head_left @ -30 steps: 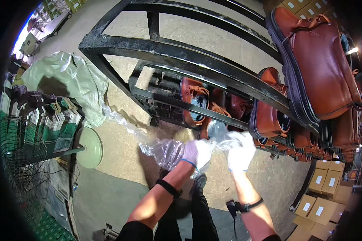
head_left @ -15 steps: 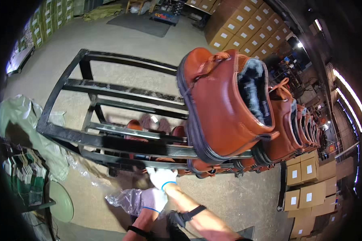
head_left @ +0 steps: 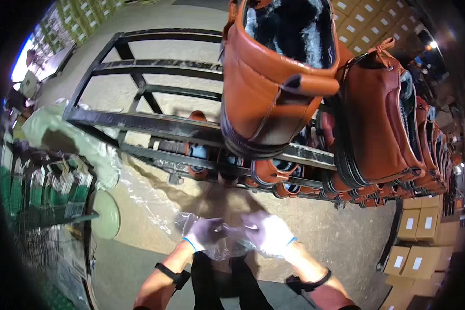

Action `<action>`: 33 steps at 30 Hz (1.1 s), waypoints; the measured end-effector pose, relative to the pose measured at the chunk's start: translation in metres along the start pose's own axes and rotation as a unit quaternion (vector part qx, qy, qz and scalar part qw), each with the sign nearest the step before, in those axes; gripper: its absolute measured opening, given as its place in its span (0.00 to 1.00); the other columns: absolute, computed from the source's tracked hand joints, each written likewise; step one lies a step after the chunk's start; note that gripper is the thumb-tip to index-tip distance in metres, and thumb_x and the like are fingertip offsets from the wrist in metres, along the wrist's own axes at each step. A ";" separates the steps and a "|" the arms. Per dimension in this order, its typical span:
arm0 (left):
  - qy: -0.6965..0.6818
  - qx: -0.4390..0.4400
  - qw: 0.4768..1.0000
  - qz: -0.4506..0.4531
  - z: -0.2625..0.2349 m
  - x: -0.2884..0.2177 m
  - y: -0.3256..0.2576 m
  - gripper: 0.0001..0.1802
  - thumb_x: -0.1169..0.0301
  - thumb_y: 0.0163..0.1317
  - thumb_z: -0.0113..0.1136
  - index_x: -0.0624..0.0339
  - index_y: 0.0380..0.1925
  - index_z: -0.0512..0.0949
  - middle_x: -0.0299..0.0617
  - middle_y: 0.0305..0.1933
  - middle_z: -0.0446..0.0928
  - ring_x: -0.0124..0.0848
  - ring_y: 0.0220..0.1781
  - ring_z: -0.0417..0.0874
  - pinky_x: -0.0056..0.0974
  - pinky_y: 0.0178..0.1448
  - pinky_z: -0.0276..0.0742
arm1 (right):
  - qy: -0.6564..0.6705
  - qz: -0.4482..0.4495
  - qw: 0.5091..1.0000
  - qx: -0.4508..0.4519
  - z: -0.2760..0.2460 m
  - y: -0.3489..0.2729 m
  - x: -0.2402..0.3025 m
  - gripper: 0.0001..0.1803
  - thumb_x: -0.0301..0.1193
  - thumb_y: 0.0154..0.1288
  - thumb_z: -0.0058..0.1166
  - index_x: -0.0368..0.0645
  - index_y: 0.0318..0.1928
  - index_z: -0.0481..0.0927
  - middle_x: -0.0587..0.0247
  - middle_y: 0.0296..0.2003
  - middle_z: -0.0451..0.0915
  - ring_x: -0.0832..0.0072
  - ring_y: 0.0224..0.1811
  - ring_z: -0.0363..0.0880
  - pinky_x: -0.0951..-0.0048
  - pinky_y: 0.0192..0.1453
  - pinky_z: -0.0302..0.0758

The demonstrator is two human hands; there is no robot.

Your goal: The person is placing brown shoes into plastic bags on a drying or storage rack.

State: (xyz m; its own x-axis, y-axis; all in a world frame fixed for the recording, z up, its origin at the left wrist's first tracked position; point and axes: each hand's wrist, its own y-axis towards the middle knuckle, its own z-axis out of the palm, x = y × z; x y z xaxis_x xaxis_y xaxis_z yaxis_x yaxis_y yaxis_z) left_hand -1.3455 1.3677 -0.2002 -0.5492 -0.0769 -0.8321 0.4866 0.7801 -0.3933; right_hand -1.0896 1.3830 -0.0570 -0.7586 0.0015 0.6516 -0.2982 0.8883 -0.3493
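Both my hands wear pale knit gloves with blue cuffs, low in front of me. My left hand (head_left: 205, 232) is closed on a crumpled clear plastic bag (head_left: 227, 251). My right hand (head_left: 268, 233) is closed too, pinching the same plastic, which stretches between the two. Just above and beyond them stands a black metal rack (head_left: 155, 123). On its top rails sits a brown leather shoe (head_left: 258, 98) with a dark fleecy lining, heel toward me. Another laced brown shoe (head_left: 377, 119) stands to its right, followed by a row of similar ones.
More brown shoes (head_left: 274, 173) fill the lower rack level. At left are a pale plastic sheet (head_left: 51, 124), a bundle of green and white pieces (head_left: 57, 188) and a round green disc (head_left: 106, 214). Stacked cartons (head_left: 421, 225) stand at right, with more boxes (head_left: 369, 26) behind.
My hands have come away from the rack, and the right has moved rightward, apart from the left. The plastic now spans between them. My view has shifted, showing the near shoe from its heel.
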 end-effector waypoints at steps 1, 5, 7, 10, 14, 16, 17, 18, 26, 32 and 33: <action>0.077 -0.018 0.993 0.086 0.012 -0.036 0.013 0.14 0.58 0.69 0.70 0.56 0.39 0.82 0.53 0.36 0.84 0.59 0.38 0.87 0.54 0.39 0.82 | -0.053 -0.006 0.997 0.058 -0.005 -0.021 -0.042 0.17 0.31 0.67 0.61 0.44 0.54 0.90 0.44 0.47 0.89 0.46 0.49 0.88 0.54 0.53 0.86; -0.025 -0.234 0.963 0.128 0.027 -0.048 0.051 0.10 0.60 0.72 0.64 0.53 0.41 0.82 0.53 0.34 0.84 0.59 0.35 0.86 0.57 0.37 0.80 | 0.189 0.135 0.941 -0.248 -0.037 -0.103 -0.156 0.11 0.26 0.72 0.59 0.37 0.48 0.92 0.58 0.40 0.92 0.69 0.40 0.89 0.69 0.48 0.84; -0.022 -0.250 0.967 0.049 0.028 -0.079 0.088 0.11 0.60 0.73 0.63 0.54 0.45 0.84 0.53 0.36 0.87 0.56 0.38 0.89 0.55 0.39 0.83 | 0.303 0.289 0.807 -0.417 -0.054 -0.145 -0.198 0.09 0.20 0.70 0.61 0.36 0.46 0.92 0.69 0.37 0.89 0.75 0.39 0.85 0.72 0.47 0.81; 0.125 -0.192 0.968 0.104 0.038 -0.137 0.141 0.16 0.56 0.73 0.61 0.55 0.42 0.87 0.53 0.40 0.88 0.53 0.40 0.91 0.54 0.42 0.86 | 0.424 0.171 0.794 -0.401 -0.042 -0.127 -0.165 0.11 0.22 0.69 0.66 0.34 0.50 0.88 0.64 0.41 0.87 0.72 0.41 0.86 0.71 0.51 0.83; 0.153 -0.103 0.976 0.112 0.068 -0.104 0.153 0.19 0.54 0.75 0.57 0.56 0.49 0.86 0.48 0.37 0.89 0.50 0.34 0.90 0.52 0.35 0.85 | 0.463 0.130 0.782 -0.396 -0.021 -0.042 -0.138 0.08 0.24 0.68 0.63 0.34 0.45 0.88 0.58 0.39 0.89 0.65 0.40 0.88 0.61 0.48 0.87; 0.211 -0.173 0.959 0.073 0.084 -0.051 0.107 0.19 0.54 0.74 0.56 0.52 0.51 0.87 0.50 0.33 0.88 0.52 0.33 0.90 0.52 0.34 0.85 | 0.056 -0.020 0.930 -0.362 0.009 0.015 -0.078 0.11 0.27 0.59 0.63 0.40 0.42 0.91 0.54 0.35 0.89 0.60 0.37 0.87 0.62 0.45 0.84; 0.219 -0.090 0.972 0.012 0.069 -0.085 0.097 0.16 0.55 0.70 0.59 0.51 0.44 0.88 0.51 0.29 0.87 0.54 0.31 0.90 0.55 0.35 0.84 | 0.023 -0.079 0.892 -0.444 0.025 0.042 -0.093 0.08 0.30 0.59 0.62 0.45 0.36 0.91 0.54 0.31 0.85 0.56 0.35 0.85 0.62 0.42 0.83; 0.217 -0.099 0.971 -0.001 0.083 -0.065 0.097 0.16 0.54 0.66 0.63 0.51 0.43 0.86 0.51 0.30 0.87 0.53 0.32 0.91 0.57 0.35 0.84 | -0.210 -0.057 0.882 -0.418 0.044 0.068 -0.089 0.06 0.31 0.62 0.59 0.44 0.30 0.85 0.54 0.30 0.86 0.55 0.31 0.85 0.55 0.37 0.81; 0.111 -0.219 0.967 0.065 0.093 -0.071 0.087 0.09 0.64 0.64 0.64 0.55 0.40 0.85 0.52 0.25 0.85 0.54 0.28 0.88 0.57 0.33 0.81 | -0.209 -0.086 0.870 -0.438 0.052 0.040 -0.055 0.11 0.39 0.69 0.59 0.46 0.40 0.87 0.50 0.31 0.87 0.50 0.35 0.87 0.50 0.40 0.80; 0.172 -0.246 0.945 0.128 0.117 -0.094 0.115 0.14 0.58 0.68 0.62 0.56 0.34 0.86 0.52 0.25 0.84 0.52 0.26 0.87 0.55 0.31 0.81 | -0.219 0.083 0.939 -0.253 0.025 0.098 -0.099 0.27 0.53 0.82 0.47 0.43 0.52 0.87 0.47 0.45 0.91 0.46 0.49 0.88 0.46 0.57 0.78; 0.177 -0.258 0.946 0.082 0.112 -0.095 0.120 0.13 0.59 0.69 0.62 0.56 0.40 0.86 0.52 0.27 0.85 0.53 0.27 0.88 0.55 0.32 0.82 | -0.173 0.053 0.952 -0.246 0.024 0.084 -0.092 0.26 0.53 0.80 0.50 0.43 0.53 0.87 0.45 0.43 0.90 0.47 0.49 0.88 0.49 0.59 0.78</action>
State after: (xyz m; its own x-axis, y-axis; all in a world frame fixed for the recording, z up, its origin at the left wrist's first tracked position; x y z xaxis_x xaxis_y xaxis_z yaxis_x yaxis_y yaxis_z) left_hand -1.1589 1.3991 -0.2126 -0.7325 0.2136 -0.6463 0.2387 0.9698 0.0500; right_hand -1.0590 1.4465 -0.1628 -0.9402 0.0281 0.3393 0.0342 0.9993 0.0119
